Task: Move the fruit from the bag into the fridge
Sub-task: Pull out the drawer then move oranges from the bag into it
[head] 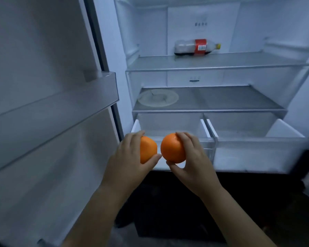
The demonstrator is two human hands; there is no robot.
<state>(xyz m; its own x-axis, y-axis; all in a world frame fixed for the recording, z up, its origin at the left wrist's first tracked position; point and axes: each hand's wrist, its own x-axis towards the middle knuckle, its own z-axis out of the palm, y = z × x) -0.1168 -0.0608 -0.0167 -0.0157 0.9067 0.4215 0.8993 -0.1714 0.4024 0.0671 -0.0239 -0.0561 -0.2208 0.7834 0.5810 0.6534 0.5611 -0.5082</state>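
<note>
The fridge stands open in front of me. My left hand (128,157) grips one orange (148,148) and my right hand (191,157) grips a second orange (173,148). Both oranges are side by side, almost touching, held just above the front edge of the left crisper drawer (169,125), which is pulled out. The bag is not in view.
A right crisper drawer (257,139) is also pulled out. Above are two glass shelves: the lower one (221,98) carries a pale plate (158,98), the upper one (221,59) a cola bottle (196,47) lying on its side. The open door with its bins (52,104) fills the left.
</note>
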